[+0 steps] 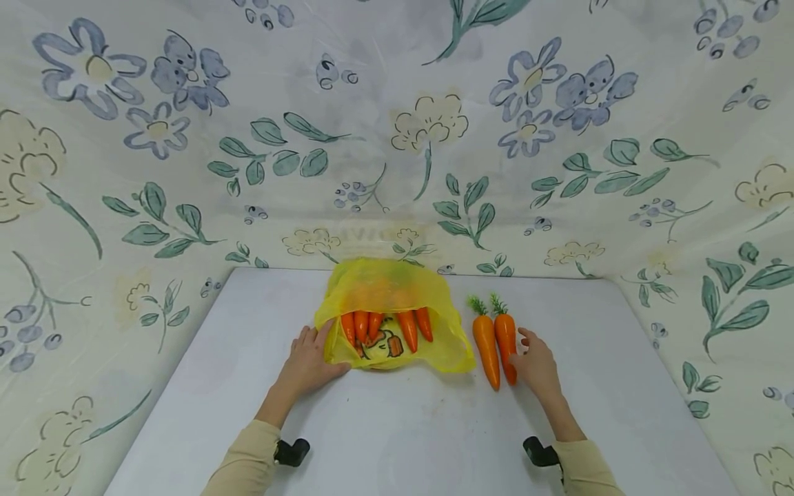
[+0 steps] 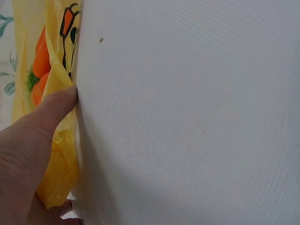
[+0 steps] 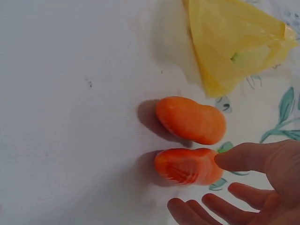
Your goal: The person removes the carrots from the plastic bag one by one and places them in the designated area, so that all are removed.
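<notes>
A yellow plastic bag [image 1: 457, 344] lies with its mouth toward me, several orange carrots [image 1: 407, 332] inside and a carrot picture on its lower layer. My left hand [image 1: 309, 362] holds the bag's left front edge; in the left wrist view the thumb [image 2: 63, 101] presses on the yellow film. Two carrots with green tops lie side by side to the right of the bag, a left one [image 1: 486, 348] and a right one [image 1: 505, 334]. Right beside the outer carrot is my right hand [image 1: 538, 365], fingers apart, its thumb [image 3: 243, 158] overlapping that carrot in the right wrist view.
Everything lies on a white table [image 1: 403, 434]. A flower-patterned sheet [image 1: 397, 172] rises behind the table and along both sides. Each wrist carries a small black camera mount, one on the left [image 1: 291, 452] and one on the right [image 1: 541, 452].
</notes>
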Demonstrator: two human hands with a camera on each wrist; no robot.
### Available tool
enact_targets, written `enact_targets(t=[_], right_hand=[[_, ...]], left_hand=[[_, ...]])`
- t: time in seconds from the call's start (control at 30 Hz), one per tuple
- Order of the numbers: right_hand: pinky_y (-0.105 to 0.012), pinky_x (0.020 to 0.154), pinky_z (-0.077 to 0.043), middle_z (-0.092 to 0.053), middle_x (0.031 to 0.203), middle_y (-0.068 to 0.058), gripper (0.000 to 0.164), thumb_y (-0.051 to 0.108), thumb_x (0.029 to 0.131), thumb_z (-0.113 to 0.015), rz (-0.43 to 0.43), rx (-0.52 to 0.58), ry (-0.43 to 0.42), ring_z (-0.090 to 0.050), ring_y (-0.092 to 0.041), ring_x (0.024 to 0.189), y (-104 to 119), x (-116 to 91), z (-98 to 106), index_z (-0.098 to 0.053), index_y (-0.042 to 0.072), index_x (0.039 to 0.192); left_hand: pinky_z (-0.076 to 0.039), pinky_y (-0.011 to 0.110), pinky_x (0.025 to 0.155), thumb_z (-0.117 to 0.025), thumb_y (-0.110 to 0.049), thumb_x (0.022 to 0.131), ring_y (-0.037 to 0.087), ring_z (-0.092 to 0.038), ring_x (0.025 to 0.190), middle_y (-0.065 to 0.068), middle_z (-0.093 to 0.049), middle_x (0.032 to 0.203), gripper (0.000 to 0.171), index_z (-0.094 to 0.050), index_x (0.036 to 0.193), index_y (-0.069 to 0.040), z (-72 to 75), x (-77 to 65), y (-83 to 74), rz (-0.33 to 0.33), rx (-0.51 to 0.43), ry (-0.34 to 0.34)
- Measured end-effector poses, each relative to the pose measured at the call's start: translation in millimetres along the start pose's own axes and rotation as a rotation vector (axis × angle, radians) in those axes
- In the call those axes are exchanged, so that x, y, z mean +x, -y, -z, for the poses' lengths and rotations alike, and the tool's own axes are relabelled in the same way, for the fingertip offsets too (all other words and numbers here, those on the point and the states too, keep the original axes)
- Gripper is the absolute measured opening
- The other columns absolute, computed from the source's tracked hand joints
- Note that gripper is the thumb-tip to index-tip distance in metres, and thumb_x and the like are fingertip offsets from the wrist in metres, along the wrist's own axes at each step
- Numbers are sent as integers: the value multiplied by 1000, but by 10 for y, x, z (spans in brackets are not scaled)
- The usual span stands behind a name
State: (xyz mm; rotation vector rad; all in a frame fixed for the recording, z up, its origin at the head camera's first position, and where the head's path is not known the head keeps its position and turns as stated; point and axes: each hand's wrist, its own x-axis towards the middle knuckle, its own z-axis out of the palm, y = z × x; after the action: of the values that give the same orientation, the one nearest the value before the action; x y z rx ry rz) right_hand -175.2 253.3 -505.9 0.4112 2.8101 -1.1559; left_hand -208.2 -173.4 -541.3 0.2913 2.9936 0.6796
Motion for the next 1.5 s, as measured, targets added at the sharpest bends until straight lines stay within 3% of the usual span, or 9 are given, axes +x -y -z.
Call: enact_targets(t=[0.37, 0.87, 1.27, 1.5], right_hand=[[-57, 97, -48, -48, 139, -32, 63, 4, 85, -53, 36, 6, -15, -51, -46, 122, 107, 60, 115, -40, -3, 146], [-56, 96, -50, -49, 139, -31, 58, 7, 91, -55, 165, -17, -21, -51, -48, 124, 530, 254, 307, -40, -2, 147], [-53, 101, -46, -52, 138, -24, 55, 9, 90, -61, 317, -21, 52, -52, -41, 123, 1086, 187, 35, -49, 2, 143], [-49, 96, -50, -51, 142, -19, 55, 9, 89, -60, 366, -11, 88, -54, -39, 121, 1412, 120, -111, -50, 6, 143]], left_hand=[[-16, 69, 114, -75, -46, 82, 56, -20, 141, 37, -31, 148, 96, -27, 154, -5, 15, -9, -22, 1, -13, 3], [-17, 70, 113, -77, -45, 81, 57, -21, 141, 38, -33, 147, 95, -29, 152, -4, 29, -10, -30, -11, -9, -6], [-17, 71, 112, -76, -46, 81, 57, -22, 141, 37, -34, 147, 95, -29, 153, -5, 21, -18, -6, -3, 6, -1], [-17, 70, 113, -76, -47, 81, 56, -22, 141, 37, -33, 147, 97, -27, 153, -5, 4, -12, 20, -7, 15, -2]])
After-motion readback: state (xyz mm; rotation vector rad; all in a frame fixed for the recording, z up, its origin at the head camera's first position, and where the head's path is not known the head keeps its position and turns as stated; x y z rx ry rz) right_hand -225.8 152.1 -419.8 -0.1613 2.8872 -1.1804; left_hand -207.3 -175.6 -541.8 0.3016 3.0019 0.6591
